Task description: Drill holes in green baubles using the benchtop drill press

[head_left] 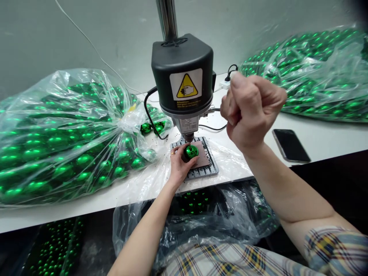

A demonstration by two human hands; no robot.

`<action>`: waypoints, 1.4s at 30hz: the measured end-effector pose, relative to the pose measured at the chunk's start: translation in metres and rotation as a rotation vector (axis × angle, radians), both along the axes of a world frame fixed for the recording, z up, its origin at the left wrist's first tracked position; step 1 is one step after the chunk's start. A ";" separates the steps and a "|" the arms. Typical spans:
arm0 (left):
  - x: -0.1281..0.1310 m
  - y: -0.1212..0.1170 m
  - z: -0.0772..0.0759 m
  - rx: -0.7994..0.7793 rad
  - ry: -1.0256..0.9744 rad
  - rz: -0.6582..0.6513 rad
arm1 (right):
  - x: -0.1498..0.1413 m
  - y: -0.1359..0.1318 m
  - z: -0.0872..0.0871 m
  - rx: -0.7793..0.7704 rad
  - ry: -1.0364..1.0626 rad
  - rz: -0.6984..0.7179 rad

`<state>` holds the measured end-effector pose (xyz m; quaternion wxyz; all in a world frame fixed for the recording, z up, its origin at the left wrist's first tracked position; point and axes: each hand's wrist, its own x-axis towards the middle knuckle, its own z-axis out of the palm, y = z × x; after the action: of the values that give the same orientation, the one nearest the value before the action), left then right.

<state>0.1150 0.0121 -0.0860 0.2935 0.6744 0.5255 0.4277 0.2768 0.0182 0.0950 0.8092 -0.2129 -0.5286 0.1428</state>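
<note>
My left hand [179, 165] is closed around a shiny green Christmas ball [191, 152], fingers at its left and thumb at its front. The ball rests on a pinkish pad [203, 159] on the slotted base plate [213, 168] of a small drill press [182, 76]. Just above the ball is the drill chuck [189, 138]; whether the bit has entered the ball is hard to tell. Raised at the right of the black drill head, my right hand [253, 109] makes a fist around the drill press lever [215, 110], whose grip is hidden inside the fingers.
Clear plastic bags of green balls lie left [66, 142] and right [313, 76] on the white table [244, 166]. A phone [290, 145] lies at right. Below the table edge hangs an open plastic bag [230, 214] with green balls. Dark shavings surround the base.
</note>
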 end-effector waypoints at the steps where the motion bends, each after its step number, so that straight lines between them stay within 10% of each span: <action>1: 0.000 0.000 0.000 -0.003 -0.002 0.000 | 0.000 -0.005 -0.004 -0.014 -0.006 -0.007; 21: 0.000 -0.002 0.000 0.006 -0.029 0.008 | 0.006 0.003 -0.066 0.475 -0.212 0.047; 31: -0.005 -0.044 0.026 -0.017 0.120 0.144 | -0.001 0.015 0.039 -0.216 0.057 0.150; 35: -0.042 -0.076 0.052 -0.127 0.360 -0.133 | 0.000 0.023 0.043 -0.214 0.084 0.211; 42: -0.094 0.060 0.063 0.006 0.509 0.270 | -0.002 0.023 0.038 -0.175 0.154 0.214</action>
<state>0.0210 0.0723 -0.0227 0.0902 0.6849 0.6660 0.2814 0.2750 0.0411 0.1333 0.8058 -0.2136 -0.4703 0.2896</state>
